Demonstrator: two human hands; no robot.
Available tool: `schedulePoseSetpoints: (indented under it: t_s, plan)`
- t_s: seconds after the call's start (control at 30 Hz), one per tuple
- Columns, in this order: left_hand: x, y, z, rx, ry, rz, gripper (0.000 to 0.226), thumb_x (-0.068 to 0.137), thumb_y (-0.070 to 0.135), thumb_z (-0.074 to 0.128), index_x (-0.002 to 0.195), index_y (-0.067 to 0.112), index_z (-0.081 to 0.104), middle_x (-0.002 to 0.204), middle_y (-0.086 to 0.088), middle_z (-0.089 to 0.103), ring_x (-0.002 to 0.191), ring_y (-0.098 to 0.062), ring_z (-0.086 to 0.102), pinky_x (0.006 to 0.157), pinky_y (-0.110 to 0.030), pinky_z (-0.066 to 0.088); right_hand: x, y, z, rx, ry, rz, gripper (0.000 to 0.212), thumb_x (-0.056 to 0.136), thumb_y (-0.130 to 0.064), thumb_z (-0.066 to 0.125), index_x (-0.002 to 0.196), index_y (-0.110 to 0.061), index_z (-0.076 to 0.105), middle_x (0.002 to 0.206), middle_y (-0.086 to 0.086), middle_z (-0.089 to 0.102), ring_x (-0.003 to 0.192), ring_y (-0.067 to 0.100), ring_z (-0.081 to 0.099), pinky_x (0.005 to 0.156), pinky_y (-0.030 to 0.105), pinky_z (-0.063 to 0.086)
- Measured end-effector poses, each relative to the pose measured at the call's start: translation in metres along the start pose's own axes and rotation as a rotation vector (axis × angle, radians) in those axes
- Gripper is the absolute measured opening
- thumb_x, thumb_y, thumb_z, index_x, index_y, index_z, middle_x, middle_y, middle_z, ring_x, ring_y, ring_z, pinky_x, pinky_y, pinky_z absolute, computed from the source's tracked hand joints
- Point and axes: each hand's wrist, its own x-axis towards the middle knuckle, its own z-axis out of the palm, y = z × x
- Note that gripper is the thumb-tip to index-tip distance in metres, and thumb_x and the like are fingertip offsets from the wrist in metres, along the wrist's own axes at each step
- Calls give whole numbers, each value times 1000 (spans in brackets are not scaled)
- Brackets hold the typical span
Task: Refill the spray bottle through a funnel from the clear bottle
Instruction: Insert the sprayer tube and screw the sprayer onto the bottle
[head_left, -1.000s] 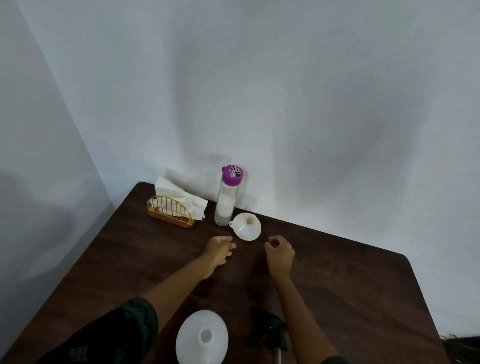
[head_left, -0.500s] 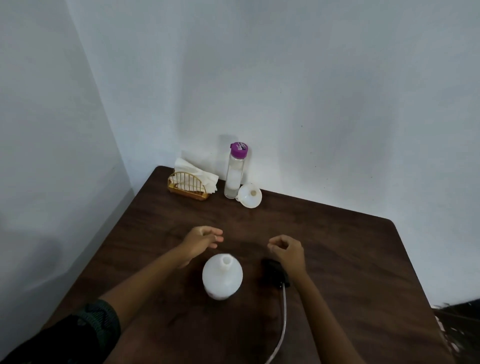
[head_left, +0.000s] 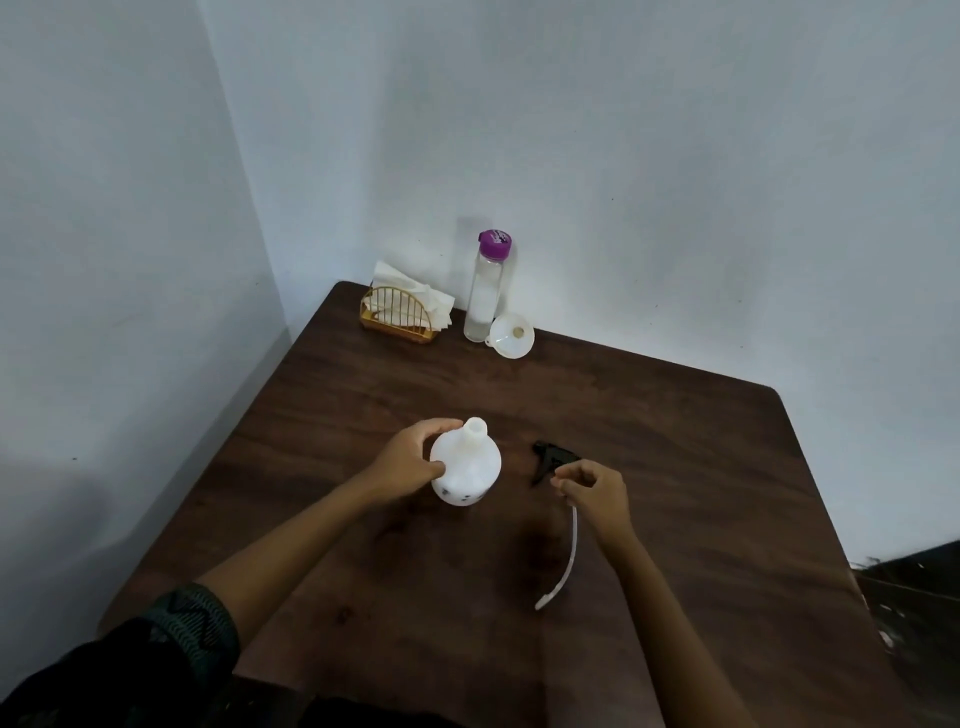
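White plastic in a curled left hand (head_left: 410, 462): steadies the uncapped spray bottle (head_left: 467, 470) upright for the funnel (head_left: 511, 338), pinches its black trigger head (head_left: 553, 457) aside with the right hand (head_left: 597, 493).

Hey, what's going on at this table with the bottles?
A person is preparing to refill a white spray bottle. The left hand grips it upright on the table, its neck open. The right hand pinches the black sprayer head, which lies beside it, tube trailing. The clear bottle, purple cap on, and the funnel sit untouched by the wall, near a napkin holder.
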Motion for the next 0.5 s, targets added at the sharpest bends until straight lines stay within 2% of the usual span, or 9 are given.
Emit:
schedulePoseSetpoints:
  t_s: [0.1, 0.17, 0.23, 0.27, 0.33, 0.37, 0.43, 0.5]
  plan:
    - [-3, 4, 7, -9, 37, 19, 59, 79, 5, 66, 133, 18, 47, 139, -2, 48, 128, -17, 44, 101, -27, 38, -12, 9, -2, -40, 83, 42, 18, 79, -1, 65, 73, -18, 66, 76, 2, 68, 76, 18, 64, 69, 28, 52]
    - [-4, 7, 10, -48, 74, 12, 60, 80, 9, 68, 135, 18, 45, 139, -2, 49, 128, -18, 44, 103, -31, 37, -11, 16, -4, -78, 167, 93, 14, 78, -2, 63, 75, -15, 65, 78, 3, 67, 80, 23, 65, 66, 28, 49]
    - [-3, 10, 12, -72, 88, -4, 63, 80, 12, 69, 137, 19, 42, 137, -4, 51, 128, -19, 44, 103, -34, 38, 1, 21, -6, -137, 238, 151, 10, 77, -6, 65, 86, -11, 63, 93, 10, 66, 89, 29, 63, 70, 33, 50]
    - [-2, 12, 12, -71, 87, -7, 63, 80, 13, 69, 136, 19, 42, 135, -4, 53, 127, -19, 45, 101, -34, 38, 10, 22, -6, -175, 238, 189, 23, 77, -10, 68, 99, -9, 61, 108, 12, 61, 97, 30, 60, 77, 37, 52]
    - [0, 15, 12, -64, 89, -1, 58, 81, 14, 69, 134, 19, 45, 130, -4, 56, 123, -20, 49, 99, -33, 41, 27, 21, -6, -229, 139, 237, 58, 77, -19, 72, 129, -8, 48, 131, 14, 44, 114, 32, 52, 92, 43, 49]
    - [1, 16, 13, -64, 90, 1, 56, 81, 14, 69, 132, 19, 47, 129, -4, 57, 121, -20, 51, 98, -33, 44, 35, 20, -5, -271, 72, 227, 71, 78, -22, 73, 138, -9, 39, 138, 16, 37, 121, 34, 47, 98, 44, 45]
    - [2, 18, 13, -48, 79, 0, 58, 81, 14, 69, 134, 18, 45, 129, -5, 56, 119, -21, 54, 99, -37, 47, 47, 19, 0, -407, -43, 209, 79, 80, -27, 71, 145, -13, 28, 144, 16, 31, 129, 35, 38, 102, 44, 38]
    - [4, 19, 13, -22, 64, 0, 63, 81, 13, 68, 137, 20, 41, 131, -6, 55, 118, -21, 54, 99, -37, 47, 55, 21, 5, -586, -107, 210, 74, 83, -32, 66, 144, -16, 28, 142, 13, 32, 128, 34, 34, 97, 42, 40]
